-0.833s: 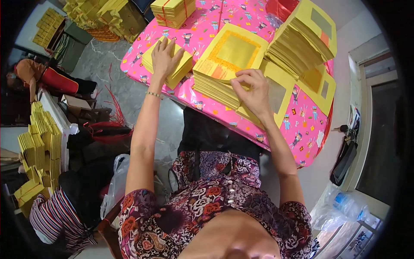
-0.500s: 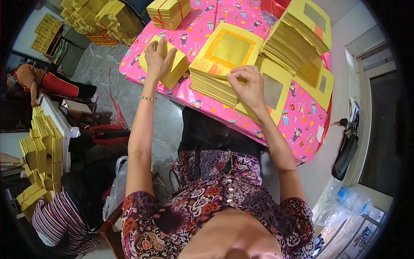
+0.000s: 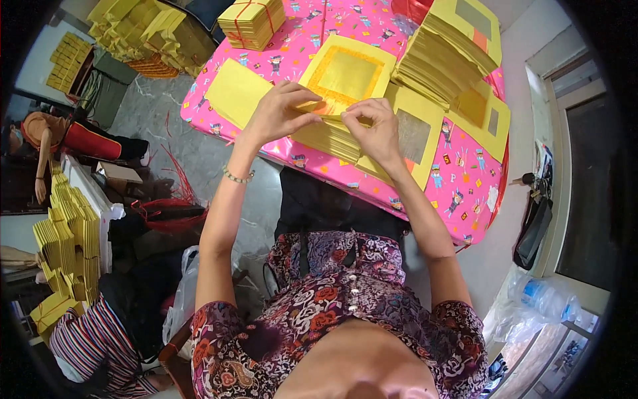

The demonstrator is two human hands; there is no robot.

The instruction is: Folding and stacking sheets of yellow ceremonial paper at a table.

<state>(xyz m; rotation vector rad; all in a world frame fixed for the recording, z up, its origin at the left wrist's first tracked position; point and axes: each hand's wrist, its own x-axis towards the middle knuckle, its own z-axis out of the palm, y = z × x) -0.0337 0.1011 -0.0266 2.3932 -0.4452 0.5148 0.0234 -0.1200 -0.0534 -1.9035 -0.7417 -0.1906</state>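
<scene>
My left hand (image 3: 282, 114) is no longer resting on the smaller yellow pile (image 3: 238, 90); it is now hovering over the near left part of the thick stack (image 3: 329, 142), thumb and fingers spreading apart, while that pile is lying uncovered just beyond and to the left of it. My right hand (image 3: 375, 130) is staying where it was, pinching the near edge of the top sheet (image 3: 342, 74), the one showing a gold square in an orange border; the sheet is lying on the stack, in front of and between my hands. Far to the left of my hands, a co-worker's hand (image 3: 40, 191) is now hanging beside the stepped yellow piles (image 3: 70, 229) instead of reaching to their top. My own fingers are hiding the exact pinch, and my left hand is covering the stack's near left corner, so I am not making out whether its fingertips are touching paper. To the right of my right hand, a panelled sheet (image 3: 413, 133) is disappearing partly under my wrist. Beyond it, the upper frame edge is cutting off the fanned stack (image 3: 438, 63) and a red object (image 3: 412, 8) on the pink table (image 3: 458, 199).
</scene>
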